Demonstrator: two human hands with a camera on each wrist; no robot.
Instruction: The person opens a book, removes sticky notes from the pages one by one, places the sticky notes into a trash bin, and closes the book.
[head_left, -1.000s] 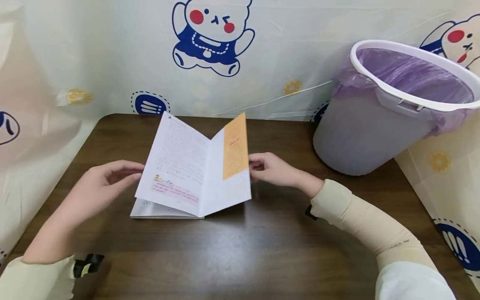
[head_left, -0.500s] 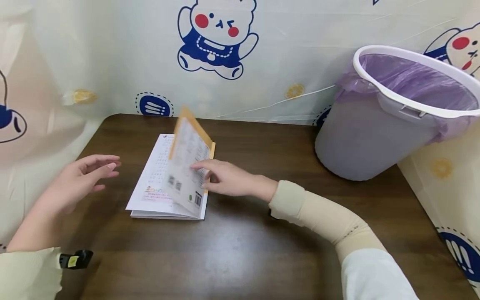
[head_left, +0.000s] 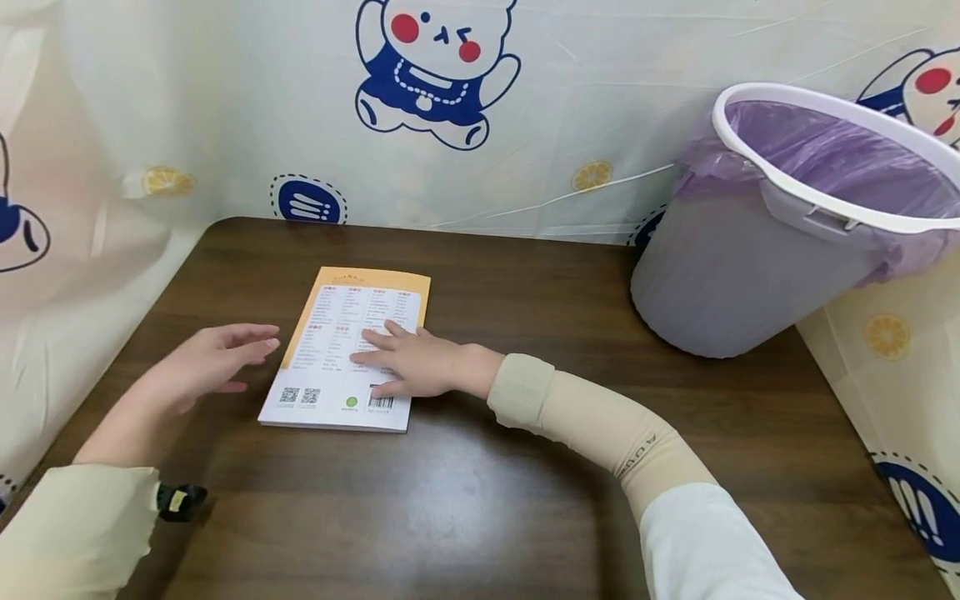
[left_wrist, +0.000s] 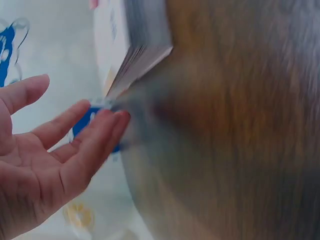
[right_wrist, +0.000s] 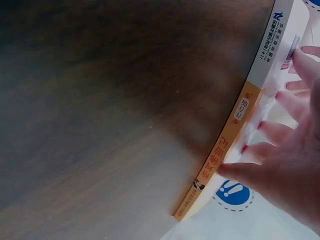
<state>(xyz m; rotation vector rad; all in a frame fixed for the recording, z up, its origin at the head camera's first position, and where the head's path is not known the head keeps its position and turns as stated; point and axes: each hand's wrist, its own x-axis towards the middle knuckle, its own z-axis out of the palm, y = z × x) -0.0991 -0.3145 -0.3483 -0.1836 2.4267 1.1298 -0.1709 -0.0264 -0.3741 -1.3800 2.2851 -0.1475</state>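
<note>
A closed paperback book (head_left: pixel 337 350) lies on the brown table with its white and orange back cover up, showing printed lists, QR codes and a barcode. My right hand (head_left: pixel 412 360) rests spread on the right part of that cover, fingers straight. In the right wrist view the orange and white spine (right_wrist: pixel 227 125) faces the camera, with the hand lying over the cover. My left hand (head_left: pixel 217 362) hovers just left of the book, fingers relaxed and holding nothing. The left wrist view shows the page edges of the book (left_wrist: pixel 145 40) beyond the left hand's fingertips (left_wrist: pixel 120 117).
A grey waste bin (head_left: pixel 720 267) with a white rim and purple liner stands at the table's back right. Behind the table (head_left: pixel 480 500) hangs a white curtain (head_left: pixel 600 83) printed with cartoon bears and orange slices.
The book stood open with raised pages; it is now closed, back cover up. My right hand swept left with the cover and flattened on it. The left hand drew away, then came nearer again.
</note>
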